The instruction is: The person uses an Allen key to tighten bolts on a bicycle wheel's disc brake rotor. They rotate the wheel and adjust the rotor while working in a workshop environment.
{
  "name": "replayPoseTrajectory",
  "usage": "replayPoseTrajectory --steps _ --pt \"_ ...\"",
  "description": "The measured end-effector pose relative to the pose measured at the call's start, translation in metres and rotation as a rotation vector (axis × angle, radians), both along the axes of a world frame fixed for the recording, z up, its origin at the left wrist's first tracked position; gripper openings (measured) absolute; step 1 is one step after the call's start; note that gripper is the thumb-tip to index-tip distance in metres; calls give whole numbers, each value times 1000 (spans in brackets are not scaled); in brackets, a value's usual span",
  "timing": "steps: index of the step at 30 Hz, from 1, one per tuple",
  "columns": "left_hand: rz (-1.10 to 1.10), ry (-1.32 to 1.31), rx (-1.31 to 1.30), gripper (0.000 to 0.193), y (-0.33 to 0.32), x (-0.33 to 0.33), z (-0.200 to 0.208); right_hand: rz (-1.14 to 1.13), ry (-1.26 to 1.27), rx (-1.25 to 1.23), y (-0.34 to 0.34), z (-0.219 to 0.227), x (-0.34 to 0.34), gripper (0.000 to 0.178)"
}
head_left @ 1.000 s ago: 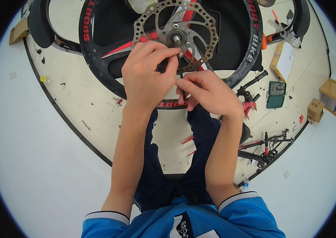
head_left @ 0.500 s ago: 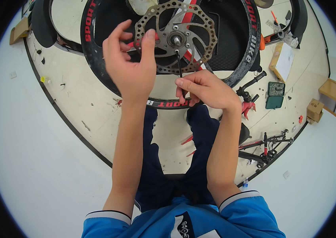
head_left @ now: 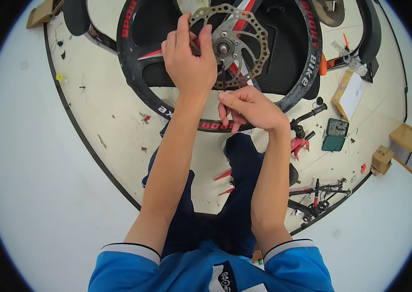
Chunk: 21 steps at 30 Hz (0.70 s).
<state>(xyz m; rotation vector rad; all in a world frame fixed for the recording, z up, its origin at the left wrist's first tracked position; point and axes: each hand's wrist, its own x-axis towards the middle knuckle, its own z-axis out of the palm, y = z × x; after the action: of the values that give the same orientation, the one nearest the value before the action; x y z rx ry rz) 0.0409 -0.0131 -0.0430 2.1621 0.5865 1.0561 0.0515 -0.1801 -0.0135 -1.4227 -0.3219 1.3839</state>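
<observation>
A silver brake disc (head_left: pixel 259 56), drilled with holes, is fixed at the hub (head_left: pixel 224 47) of a black bicycle wheel (head_left: pixel 291 97) that lies flat. My right hand (head_left: pixel 252 107) is closed round a thin black hex key (head_left: pixel 224 78), whose upper end meets a bolt just below the hub. My left hand (head_left: pixel 191 63) is at the disc's left edge, thumb and fingers apart; the thumb overlaps the disc, and some fingertips are partly hidden. A second, L-shaped black hex key (head_left: pixel 272 48) lies to the right of the disc.
Handlebars (head_left: pixel 308 117), an open green case (head_left: pixel 336 134) and a black-and-red bike frame (head_left: pixel 315 199) lie on the floor at right. Farther right are a cardboard box (head_left: pixel 382 159) and a white board (head_left: pixel 350 97). Black curved arms flank the wheel.
My left hand has moved right and closer to the disc, now covering part of its left side. My right hand still holds the hex key at the bolt. The whole view has shifted slightly.
</observation>
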Motion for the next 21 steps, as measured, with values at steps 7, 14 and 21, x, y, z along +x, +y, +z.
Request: replayPoseTrajectory --steps 7,14,21 --pt "-31 -20 9 37 0 0 0 -40 44 32 -2 -1 -1 52" --pt "-20 -16 29 38 2 0 -5 -379 -131 -54 -31 7 8 46" --pt "-23 20 -26 38 2 -1 4 -727 -288 18 -20 14 12 38"
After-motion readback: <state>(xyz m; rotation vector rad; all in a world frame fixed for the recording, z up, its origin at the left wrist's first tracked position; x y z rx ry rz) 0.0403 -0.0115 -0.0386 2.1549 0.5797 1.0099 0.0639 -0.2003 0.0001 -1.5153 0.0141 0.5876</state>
